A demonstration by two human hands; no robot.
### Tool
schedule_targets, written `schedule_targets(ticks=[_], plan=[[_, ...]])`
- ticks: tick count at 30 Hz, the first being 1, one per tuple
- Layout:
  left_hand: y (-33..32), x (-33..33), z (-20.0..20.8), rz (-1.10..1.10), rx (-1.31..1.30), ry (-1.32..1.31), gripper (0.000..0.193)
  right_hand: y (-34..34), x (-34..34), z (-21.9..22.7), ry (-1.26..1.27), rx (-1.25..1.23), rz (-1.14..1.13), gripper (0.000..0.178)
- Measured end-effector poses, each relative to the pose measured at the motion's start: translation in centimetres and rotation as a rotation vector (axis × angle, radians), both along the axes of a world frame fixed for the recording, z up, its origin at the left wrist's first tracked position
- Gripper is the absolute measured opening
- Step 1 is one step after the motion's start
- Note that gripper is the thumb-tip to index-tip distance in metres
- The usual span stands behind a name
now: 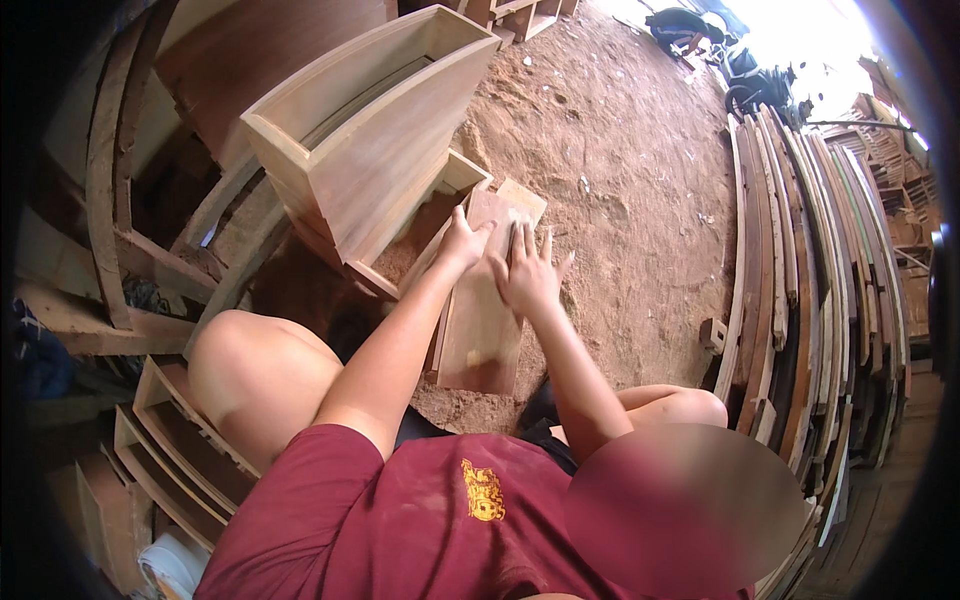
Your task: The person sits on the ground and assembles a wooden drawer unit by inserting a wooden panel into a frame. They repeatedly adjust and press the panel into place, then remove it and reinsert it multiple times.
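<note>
A long, flat piece of light-brown wood (478, 340) lies lengthwise between my knees, with a darker edge along its left side. My left hand (464, 243) grips its left edge near the far end, the thumb lying toward the top. Stretched flat on the far part of the same wood is my right hand (530, 272), its fingers spread. A pale patch shows by the right fingertips; whether it is dust or a thin sheet, I cannot tell. Just left of my left hand is an open wooden drawer (400, 255).
A tall, open-topped wooden box (390, 130) stands behind the drawer. Wooden framing (110, 200) is at left, and more drawer-like boxes (180, 430) sit by my left knee. Stacked long planks (800, 280) line the right side. Sandy ground (620, 200) stretches ahead toward a parked motorbike (755, 85).
</note>
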State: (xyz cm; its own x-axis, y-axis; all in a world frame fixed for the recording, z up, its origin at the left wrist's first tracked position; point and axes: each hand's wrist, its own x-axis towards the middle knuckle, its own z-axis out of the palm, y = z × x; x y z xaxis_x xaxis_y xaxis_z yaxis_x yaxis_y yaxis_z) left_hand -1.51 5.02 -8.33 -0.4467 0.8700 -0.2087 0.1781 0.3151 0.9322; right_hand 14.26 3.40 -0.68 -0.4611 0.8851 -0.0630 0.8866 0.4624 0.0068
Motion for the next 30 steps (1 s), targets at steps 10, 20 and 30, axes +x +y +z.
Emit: schedule_targets(ticks=[10,20,30], plan=[[-0.8,-1.0,0.3,-0.043,-0.070,-0.004,0.084,-2.3,0.0,0.7,-0.142,-0.001,0.105,0.079],[-0.3,-1.4,0.6,-0.121,-0.027,0.027,0.085,2.5,-1.6,0.6,-0.012,-0.035,0.051,0.077],[0.0,-0.3,0.3,-0.074,0.018,0.089,0.073,5.6,-1.8,-0.3,0.060,-0.026,0.015,0.076]])
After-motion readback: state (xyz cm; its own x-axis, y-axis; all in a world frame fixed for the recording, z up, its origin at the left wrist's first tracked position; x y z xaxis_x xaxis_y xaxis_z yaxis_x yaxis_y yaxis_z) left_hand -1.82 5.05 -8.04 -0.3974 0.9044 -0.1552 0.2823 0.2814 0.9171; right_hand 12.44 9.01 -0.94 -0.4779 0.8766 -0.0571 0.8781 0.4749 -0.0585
